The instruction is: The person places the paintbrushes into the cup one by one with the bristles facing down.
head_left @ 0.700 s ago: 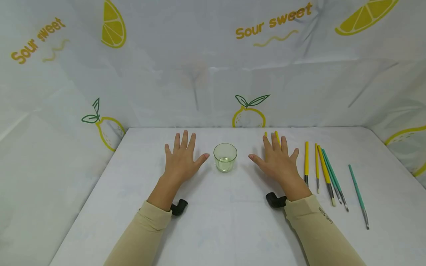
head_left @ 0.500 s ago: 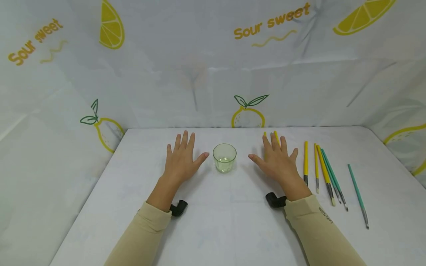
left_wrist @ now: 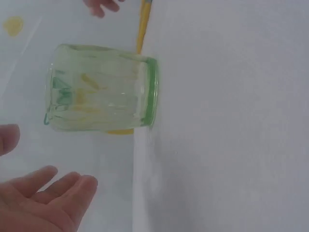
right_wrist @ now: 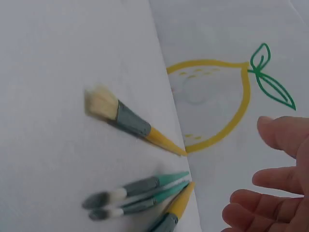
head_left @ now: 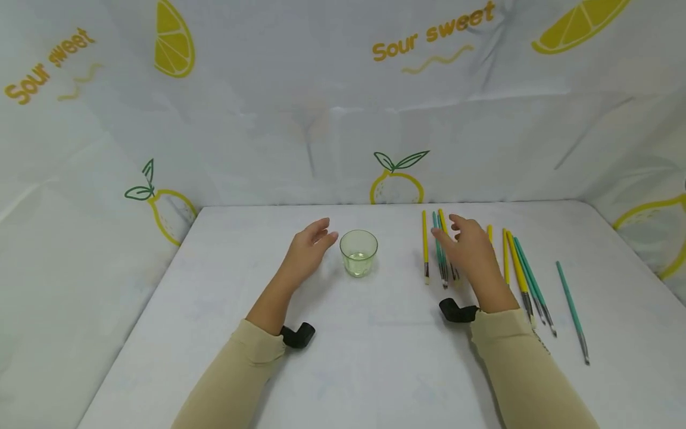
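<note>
A pale green clear glass (head_left: 358, 266) stands upright near the middle of the table. My left hand (head_left: 306, 253) is just left of it, thumb and fingers apart and loosely bent, holding nothing. In the left wrist view a gap shows between the fingertips (left_wrist: 89, 182) and the glass (left_wrist: 104, 89). My right hand (head_left: 473, 251) hovers over the brush area with relaxed fingers and holds nothing. Just left of it lie several yellow and teal paintbrushes (head_left: 426, 244), some partly covered by the hand. A yellow flat paintbrush (right_wrist: 135, 121) shows bristles toward me in the right wrist view.
More yellow and teal paintbrushes (head_left: 520, 265) lie right of my right hand, with one teal paintbrush (head_left: 572, 310) farther right. A white cloth (head_left: 348, 369) covers the table. Behind it hangs a lemon-print backdrop (head_left: 257, 143).
Both hands have turned from flat, spread palms-down to side-on with bent fingers. The right hand has shifted right, uncovering paintbrushes; the left has moved slightly right, closer to the glass.
</note>
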A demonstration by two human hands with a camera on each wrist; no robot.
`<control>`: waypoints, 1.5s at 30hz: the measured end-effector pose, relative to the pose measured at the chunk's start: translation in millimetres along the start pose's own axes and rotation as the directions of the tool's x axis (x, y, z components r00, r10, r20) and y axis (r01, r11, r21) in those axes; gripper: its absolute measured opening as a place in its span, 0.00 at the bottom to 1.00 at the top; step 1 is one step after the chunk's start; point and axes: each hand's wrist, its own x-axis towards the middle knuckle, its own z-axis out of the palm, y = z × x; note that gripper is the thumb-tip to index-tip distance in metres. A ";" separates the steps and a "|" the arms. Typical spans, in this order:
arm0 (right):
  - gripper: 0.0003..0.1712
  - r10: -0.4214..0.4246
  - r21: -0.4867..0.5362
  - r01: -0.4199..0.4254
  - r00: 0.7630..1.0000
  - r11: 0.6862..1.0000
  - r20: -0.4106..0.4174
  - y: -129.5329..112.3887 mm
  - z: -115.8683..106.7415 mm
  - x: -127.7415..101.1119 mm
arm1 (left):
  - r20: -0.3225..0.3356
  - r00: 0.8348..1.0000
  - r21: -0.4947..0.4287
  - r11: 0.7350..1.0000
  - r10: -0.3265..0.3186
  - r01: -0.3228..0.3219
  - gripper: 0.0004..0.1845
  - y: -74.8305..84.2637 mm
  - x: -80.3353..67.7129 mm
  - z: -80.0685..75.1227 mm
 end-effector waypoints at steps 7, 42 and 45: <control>0.32 0.150 -0.035 -0.148 0.987 0.988 0.052 17.9 -5.6 4.5 | -0.024 0.991 -0.327 0.938 -0.132 0.117 0.22 -5.1 10.3 10.1; 0.21 0.112 0.283 -0.094 0.992 0.955 -0.050 -6.9 -1.4 4.4 | -0.054 0.999 -0.428 0.903 0.001 -0.024 0.15 -29.1 13.8 30.1; 0.18 0.041 0.428 0.007 0.994 0.904 -0.103 -29.1 0.8 2.1 | -0.063 0.998 -0.415 0.909 0.001 -0.027 0.15 -29.7 13.0 29.8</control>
